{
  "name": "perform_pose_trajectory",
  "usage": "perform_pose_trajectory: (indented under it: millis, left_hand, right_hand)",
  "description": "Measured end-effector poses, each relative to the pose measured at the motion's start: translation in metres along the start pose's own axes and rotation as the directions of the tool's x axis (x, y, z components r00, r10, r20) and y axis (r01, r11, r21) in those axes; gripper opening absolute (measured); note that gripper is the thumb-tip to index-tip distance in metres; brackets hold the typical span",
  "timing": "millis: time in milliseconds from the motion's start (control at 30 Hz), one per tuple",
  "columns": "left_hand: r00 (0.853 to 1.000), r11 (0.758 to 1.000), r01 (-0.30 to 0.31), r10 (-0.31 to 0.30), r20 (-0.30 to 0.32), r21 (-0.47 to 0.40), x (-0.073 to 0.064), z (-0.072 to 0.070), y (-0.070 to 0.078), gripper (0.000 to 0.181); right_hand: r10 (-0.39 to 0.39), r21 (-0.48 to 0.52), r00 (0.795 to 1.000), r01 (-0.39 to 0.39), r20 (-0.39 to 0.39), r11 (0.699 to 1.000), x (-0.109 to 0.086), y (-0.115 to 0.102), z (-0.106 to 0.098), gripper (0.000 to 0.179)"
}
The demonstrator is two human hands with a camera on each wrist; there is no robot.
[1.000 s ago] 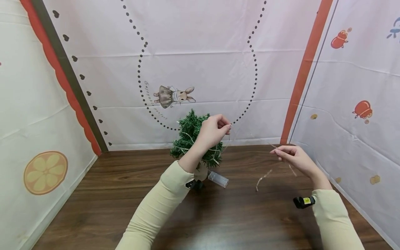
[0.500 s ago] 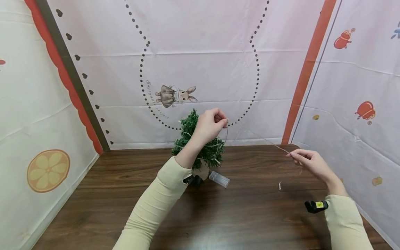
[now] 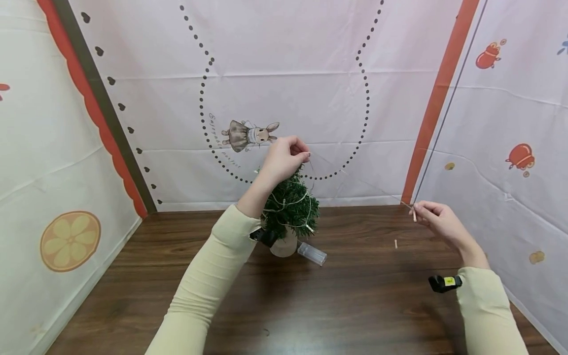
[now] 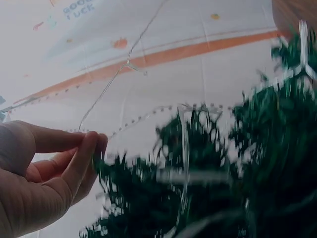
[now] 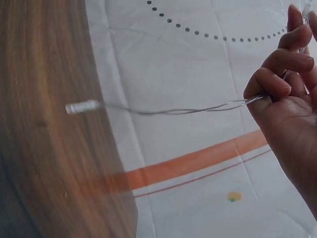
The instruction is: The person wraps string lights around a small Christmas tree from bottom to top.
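A small green artificial Christmas tree (image 3: 290,207) stands on the table, wound with a clear string of fairy lights (image 4: 106,89). By the treetop, my left hand (image 3: 286,159) pinches the light string between thumb and fingertips. The wire runs thin and nearly straight through the air to my right hand (image 3: 437,222), which holds it out to the right, above the table. From the right hand's curled fingers, in the right wrist view, a twisted end of wire with a small clear bulb (image 5: 83,106) hangs free. The left hand and forearm hide part of the tree.
A clear plastic battery box (image 3: 312,254) lies on the brown wooden table (image 3: 346,305) beside the tree's pale base (image 3: 284,245). Printed cloth (image 3: 284,98) hangs behind the table and along both sides.
My left hand has moved up and left, from the tree's right side to near its top. The right hand has moved right with the wire, which is now drawn out straighter.
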State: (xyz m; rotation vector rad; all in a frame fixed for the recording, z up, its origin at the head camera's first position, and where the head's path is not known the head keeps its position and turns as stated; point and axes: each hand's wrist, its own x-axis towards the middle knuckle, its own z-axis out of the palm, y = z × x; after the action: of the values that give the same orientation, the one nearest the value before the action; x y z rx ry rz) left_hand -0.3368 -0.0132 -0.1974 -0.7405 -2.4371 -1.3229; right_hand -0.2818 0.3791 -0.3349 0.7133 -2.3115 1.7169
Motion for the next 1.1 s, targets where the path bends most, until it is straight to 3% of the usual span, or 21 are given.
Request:
perform_pose_trajectory:
  millis: [133, 233, 333, 700, 867, 1000, 1100]
  left_hand:
    - [1.0, 1.0, -0.015, 0.015, -0.001, 0.027, 0.008, -0.009, -0.003, 0.007]
    - [1.0, 0.999, -0.016, 0.016, 0.007, 0.039, 0.014, -0.014, -0.005, 0.006]
    - [1.0, 0.999, -0.006, 0.005, 0.019, 0.052, 0.02, -0.017, -0.008, 0.005]
    - [0.997, 0.996, 0.052, -0.056, 0.054, 0.072, 0.032, -0.029, -0.026, 0.009]
    - [0.998, 0.996, 0.047, -0.05, 0.034, 0.074, 0.034, -0.035, -0.032, 0.01]
    - [0.996, 0.996, 0.082, -0.083, 0.031, 0.034, 0.036, -0.04, -0.044, 0.008]
    - [0.992, 0.992, 0.124, -0.123, 0.04, -0.026, 0.036, -0.043, -0.053, 0.009]
  right_hand:
    - [-0.035, 0.148, 0.997, 0.025, 0.062, 0.989, 0.007, -0.002, 0.001, 0.028]
    - [-0.077, 0.296, 0.992, 0.043, 0.103, 0.954, 0.01, -0.002, 0.0, 0.031]
    - [-0.113, 0.366, 0.988, 0.069, 0.102, 0.928, 0.013, -0.003, 0.0, 0.031]
    - [-0.189, 0.412, 0.982, 0.174, -0.005, 0.895, 0.029, -0.012, 0.006, 0.028]
    - [-0.172, 0.432, 0.985, 0.164, -0.021, 0.887, 0.036, -0.016, 0.01, 0.027]
    - [-0.167, 0.466, 0.986, 0.149, -0.003, 0.872, 0.043, -0.02, 0.015, 0.026]
    - [-0.156, 0.435, 0.988, 0.143, -0.005, 0.889, 0.051, -0.023, 0.02, 0.025]
